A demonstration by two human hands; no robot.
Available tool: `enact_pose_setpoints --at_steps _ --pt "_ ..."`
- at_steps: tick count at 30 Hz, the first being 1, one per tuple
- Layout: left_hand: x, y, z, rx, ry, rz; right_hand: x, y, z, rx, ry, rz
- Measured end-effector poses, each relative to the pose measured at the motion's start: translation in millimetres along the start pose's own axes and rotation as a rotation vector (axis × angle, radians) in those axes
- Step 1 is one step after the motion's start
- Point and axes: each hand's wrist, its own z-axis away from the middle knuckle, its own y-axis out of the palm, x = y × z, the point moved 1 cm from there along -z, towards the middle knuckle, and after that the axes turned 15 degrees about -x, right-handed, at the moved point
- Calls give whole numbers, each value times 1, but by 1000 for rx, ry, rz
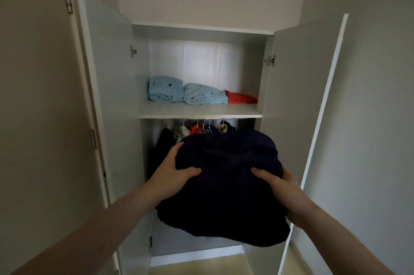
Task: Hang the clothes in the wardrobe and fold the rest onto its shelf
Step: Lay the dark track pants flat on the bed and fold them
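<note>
A folded dark navy garment (226, 187) hangs in the air in front of the open wardrobe, below the shelf (201, 113). My left hand (174, 174) grips its left side, thumb on top. My right hand (280, 182) grips its right side the same way. On the shelf lie two folded light-blue garments (165, 88) (203, 94) and a red one (240, 97) at the right. Under the shelf, several clothes (197, 129) hang on white hangers, partly hidden by the navy bundle.
Both wardrobe doors stand open, the left door (107, 86) and the right door (307, 95), flanking my arms. A black garment (163, 142) hangs at the left of the rail. The front of the shelf is bare. Pale floor shows below the wardrobe.
</note>
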Motion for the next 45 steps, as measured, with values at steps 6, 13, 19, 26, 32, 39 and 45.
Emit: enact_pose_setpoints --at_steps 6,13,19,26,32,39,45 --pt "9 15 -94 -47 12 2 8 40 -98 4 -25 -1" --pt "26 34 -221 -150 -2 -3 6 97 -238 59 3 20" --pt "38 42 -322 -238 -20 -20 14 152 -358 175 30 2" --pt "41 20 -432 -366 -17 -98 28 238 -466 269 16 7" --pt "43 3 -527 -371 -43 -134 30 308 -540 289 52 -42" --pt "75 -27 -627 -386 -63 -227 15 388 -607 293 103 -25" --pt "123 -47 -675 -320 -106 -400 -29 446 -634 316 197 60"
